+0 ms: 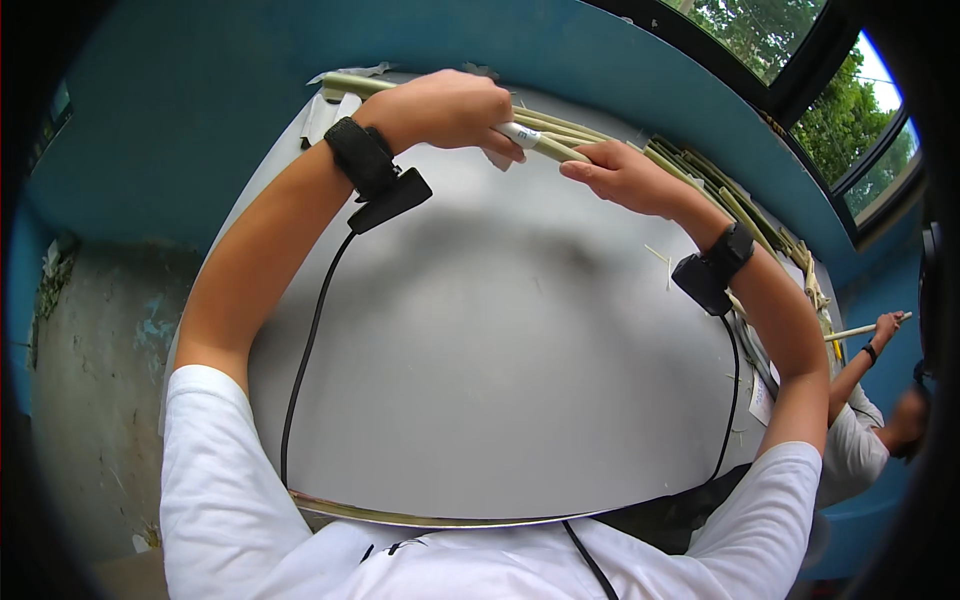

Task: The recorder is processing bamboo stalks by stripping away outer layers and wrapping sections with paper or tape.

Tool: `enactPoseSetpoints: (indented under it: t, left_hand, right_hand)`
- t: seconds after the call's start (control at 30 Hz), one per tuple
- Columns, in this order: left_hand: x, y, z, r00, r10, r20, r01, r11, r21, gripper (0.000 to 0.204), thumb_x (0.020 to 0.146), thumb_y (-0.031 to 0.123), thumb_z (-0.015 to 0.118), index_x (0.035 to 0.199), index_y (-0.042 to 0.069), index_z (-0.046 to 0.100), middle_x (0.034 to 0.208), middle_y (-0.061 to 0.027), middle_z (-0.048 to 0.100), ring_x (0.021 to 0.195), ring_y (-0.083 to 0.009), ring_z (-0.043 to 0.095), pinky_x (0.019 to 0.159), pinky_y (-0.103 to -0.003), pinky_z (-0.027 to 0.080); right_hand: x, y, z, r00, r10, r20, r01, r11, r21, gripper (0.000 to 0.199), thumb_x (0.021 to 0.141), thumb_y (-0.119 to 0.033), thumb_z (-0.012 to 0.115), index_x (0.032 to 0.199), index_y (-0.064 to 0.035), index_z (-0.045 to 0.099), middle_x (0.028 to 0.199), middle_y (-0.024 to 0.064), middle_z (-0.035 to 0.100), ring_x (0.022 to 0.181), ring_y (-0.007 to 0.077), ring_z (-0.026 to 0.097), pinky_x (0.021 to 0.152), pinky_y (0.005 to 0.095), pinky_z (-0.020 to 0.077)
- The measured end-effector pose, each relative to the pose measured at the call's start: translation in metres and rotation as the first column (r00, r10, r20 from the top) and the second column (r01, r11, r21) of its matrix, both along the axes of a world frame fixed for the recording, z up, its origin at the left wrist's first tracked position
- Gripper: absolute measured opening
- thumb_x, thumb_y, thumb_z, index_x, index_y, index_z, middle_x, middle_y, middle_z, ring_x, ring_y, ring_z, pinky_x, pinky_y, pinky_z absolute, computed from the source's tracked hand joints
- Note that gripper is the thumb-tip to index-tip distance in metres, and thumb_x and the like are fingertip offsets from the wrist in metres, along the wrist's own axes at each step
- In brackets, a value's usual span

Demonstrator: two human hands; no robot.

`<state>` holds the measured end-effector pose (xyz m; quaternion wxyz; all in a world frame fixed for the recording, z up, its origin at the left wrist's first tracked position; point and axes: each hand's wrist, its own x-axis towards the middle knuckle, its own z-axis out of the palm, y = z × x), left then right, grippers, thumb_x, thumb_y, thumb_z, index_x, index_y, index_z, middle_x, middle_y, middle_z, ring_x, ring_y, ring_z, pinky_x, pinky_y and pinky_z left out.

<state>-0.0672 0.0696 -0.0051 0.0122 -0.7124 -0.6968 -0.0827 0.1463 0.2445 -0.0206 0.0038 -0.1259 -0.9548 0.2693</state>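
A pale green stalk (pixel 556 148) is held across the far side of the grey table, between my two hands. My left hand (pixel 455 108) is closed at its left end, where a white printed sleeve or wrap (pixel 518 134) shows around it. Whether the wrap is paper or tape I cannot tell. A small white scrap hangs below those fingers. My right hand (pixel 632 178) grips the stalk farther right, thumb laid along it. Just behind my hands, more long green stalks (pixel 575 128) lie along the table's far edge.
The grey tabletop (pixel 450 350) spreads before me, with thin fibre shreds (pixel 660 256) near my right wrist. A heap of stalks (pixel 735 200) runs down the right edge. Cables hang from both wrist devices. At the far right, another person's hand (pixel 888 324) holds a stalk.
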Motion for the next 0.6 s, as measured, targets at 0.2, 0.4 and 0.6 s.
enactPoseSetpoints:
  t: [0.2, 0.4, 0.6]
  left_hand:
    - [-0.006, 0.001, -0.001, 0.897, 0.211, 0.388, -0.058, 0.927, -0.371, 0.054, 0.096, 0.060, 0.069, 0.085, 0.008, 0.075, 0.060, 0.0002, 0.052, 0.051, -0.0117, 0.050, 0.051, -0.031, 0.040]
    - [-0.012, -0.008, 0.013, 0.999, 0.036, -0.029, -0.035, 0.999, 0.029, 0.041, 0.087, 0.050, 0.081, 0.083, 0.009, 0.079, 0.061, -0.0054, 0.060, 0.060, -0.0216, 0.060, 0.057, -0.037, 0.046]
    - [0.000, -0.007, 0.013, 0.994, 0.106, -0.022, -0.105, 0.994, 0.024, 0.042, 0.086, 0.052, 0.081, 0.087, 0.009, 0.083, 0.062, -0.0069, 0.063, 0.058, -0.0233, 0.061, 0.058, -0.037, 0.048]
  right_hand:
    - [-0.001, -0.015, -0.009, 0.929, 0.218, -0.300, 0.065, 0.701, 0.710, 0.037, 0.098, -0.042, 0.071, 0.088, -0.0079, 0.060, 0.064, 0.0148, 0.060, 0.059, 0.0336, 0.060, 0.056, 0.0458, 0.0468]
    - [0.004, -0.013, 0.006, 0.989, -0.031, 0.147, 0.109, 0.820, -0.562, 0.048, 0.110, -0.052, 0.049, 0.084, -0.0120, 0.057, 0.063, -0.0090, 0.038, 0.048, 0.0027, 0.031, 0.043, 0.0215, 0.0234]
    - [0.004, -0.001, 0.002, 0.999, -0.007, -0.052, 0.002, 0.996, -0.085, 0.044, 0.109, -0.045, 0.055, 0.084, -0.0092, 0.055, 0.058, -0.0044, 0.037, 0.048, 0.0092, 0.034, 0.043, 0.0271, 0.0285]
